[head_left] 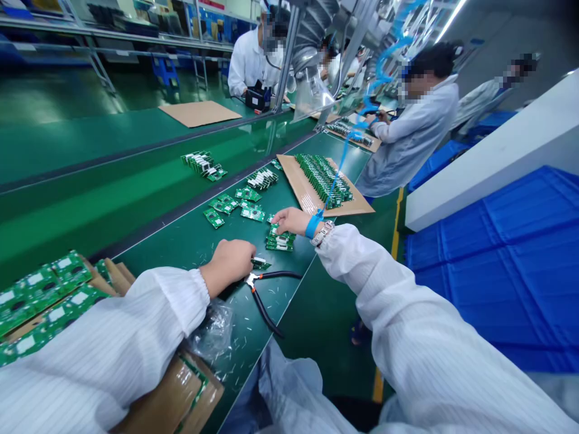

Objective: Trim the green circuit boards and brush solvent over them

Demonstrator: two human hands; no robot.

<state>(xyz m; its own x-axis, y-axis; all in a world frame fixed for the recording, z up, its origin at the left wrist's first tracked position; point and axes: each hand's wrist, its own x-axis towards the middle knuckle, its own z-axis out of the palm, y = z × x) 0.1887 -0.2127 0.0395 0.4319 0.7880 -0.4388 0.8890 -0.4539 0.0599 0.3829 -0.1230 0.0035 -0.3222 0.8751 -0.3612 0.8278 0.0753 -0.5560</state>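
Observation:
My left hand [230, 260] is closed on a small green circuit board [260, 263], whose edge shows past the fingertips. Right below it, side cutters [260, 301] with black and orange handles lie on the green bench, jaws towards that hand. My right hand [293, 221], with a blue wrist strap [313, 225] around the wrist, pinches at the top of a short row of circuit boards [280, 241] near the bench edge. The fingers partly hide the board they grip. Several loose circuit boards [223, 204] lie flat beyond both hands.
A cardboard sheet [294, 175] carries dense rows of boards [321, 178]. More boards [203, 164] sit on the belt. Left are stacked boards with cardboard [45, 289] and a clear plastic bag [217, 328]. A coiled blue cord [344, 154] rises from my wrist. Co-workers [416, 120] stand further along.

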